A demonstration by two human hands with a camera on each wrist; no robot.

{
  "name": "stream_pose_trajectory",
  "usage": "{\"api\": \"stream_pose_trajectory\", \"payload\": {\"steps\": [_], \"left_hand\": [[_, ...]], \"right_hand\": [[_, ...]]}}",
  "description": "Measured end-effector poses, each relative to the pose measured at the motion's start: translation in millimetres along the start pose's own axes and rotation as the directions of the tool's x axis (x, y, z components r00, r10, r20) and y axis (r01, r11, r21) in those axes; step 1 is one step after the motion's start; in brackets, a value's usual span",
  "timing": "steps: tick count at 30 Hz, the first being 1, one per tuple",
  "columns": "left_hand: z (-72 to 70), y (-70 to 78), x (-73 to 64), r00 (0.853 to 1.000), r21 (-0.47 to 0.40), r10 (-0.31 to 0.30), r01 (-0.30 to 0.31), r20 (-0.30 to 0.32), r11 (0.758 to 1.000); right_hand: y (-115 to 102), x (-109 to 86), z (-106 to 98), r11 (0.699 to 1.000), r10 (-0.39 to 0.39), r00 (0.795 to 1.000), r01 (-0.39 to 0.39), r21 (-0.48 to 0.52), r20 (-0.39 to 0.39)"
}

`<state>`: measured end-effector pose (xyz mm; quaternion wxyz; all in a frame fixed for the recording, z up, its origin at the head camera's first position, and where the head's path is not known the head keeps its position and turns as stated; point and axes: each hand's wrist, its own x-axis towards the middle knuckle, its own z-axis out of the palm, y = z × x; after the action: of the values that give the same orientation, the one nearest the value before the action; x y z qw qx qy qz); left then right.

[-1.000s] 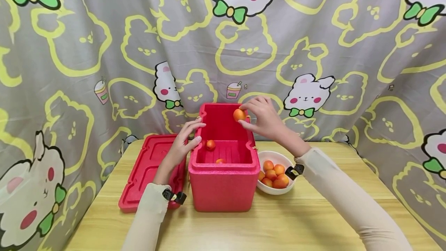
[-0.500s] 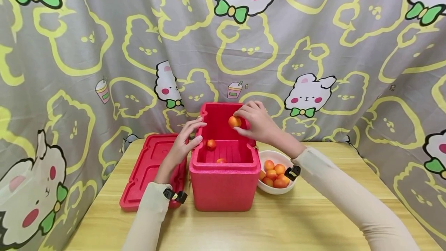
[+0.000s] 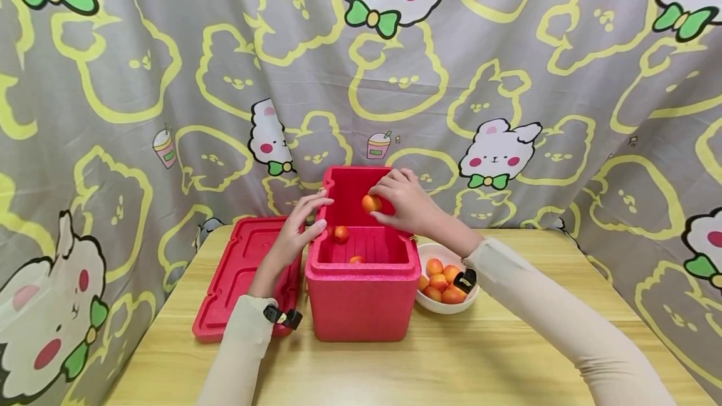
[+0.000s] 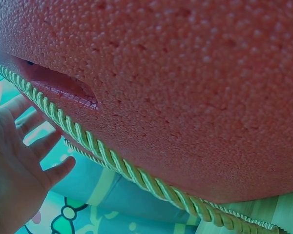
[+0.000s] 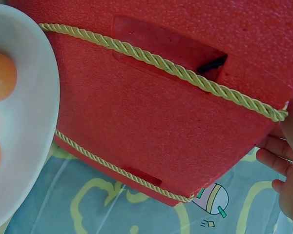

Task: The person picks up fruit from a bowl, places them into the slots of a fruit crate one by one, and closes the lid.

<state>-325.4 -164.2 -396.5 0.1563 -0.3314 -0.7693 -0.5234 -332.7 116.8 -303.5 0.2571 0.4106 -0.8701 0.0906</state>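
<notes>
In the head view a red foam box [image 3: 361, 309] stands with its top uncovered. My right hand [image 3: 407, 204] pinches an orange-red apricot [image 3: 371, 203] between thumb and fingers, over the box's opening near the right rim. Two more apricots lie inside, one by the left wall [image 3: 341, 234] and one partly hidden behind the front rim. My left hand [image 3: 293, 230] is at the left rim with fingers extended, holding nothing. The left wrist view shows that hand [image 4: 19, 165] with spread fingers beside the box's wall. In the right wrist view the held apricot is out of sight.
A white bowl [image 3: 445, 309] of several apricots stands against the box's right side. The red lid [image 3: 239, 277] lies on the wooden table [image 3: 507, 343] at left. Gold twisted cords [image 5: 156, 59] run along the box's sides. A patterned curtain [image 3: 361, 80] hangs behind.
My right hand has moved left and slightly down with the apricot, from above the right rim to over the opening. My left hand has kept its place.
</notes>
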Motion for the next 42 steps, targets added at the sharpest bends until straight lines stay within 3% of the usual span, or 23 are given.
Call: {"api": "stream_pose_trajectory", "payload": {"steps": [18,23,31,42], "left_hand": [[0.9,1.9,2.0,1.0,-0.009,-0.004,0.005,0.005,1.0],[1.0,3.3,1.9,1.0,-0.003,-0.015,0.015,0.01,1.0],[0.6,1.1,2.0,1.0,0.003,-0.001,0.0,0.005,1.0],[0.9,-2.6,0.1,1.0,0.0,0.026,-0.026,-0.01,1.0]], "right_hand": [[4,-1.9,-6,0.998,-0.04,0.999,0.039,-0.048,-0.031],[13,-8.3,-14,0.998,-0.017,0.998,0.014,-0.057,-0.053],[36,-35.3,-21,0.998,0.052,0.994,-0.055,-0.03,-0.095],[53,-79.3,5,0.994,0.103,0.994,-0.103,-0.026,-0.02]]}}
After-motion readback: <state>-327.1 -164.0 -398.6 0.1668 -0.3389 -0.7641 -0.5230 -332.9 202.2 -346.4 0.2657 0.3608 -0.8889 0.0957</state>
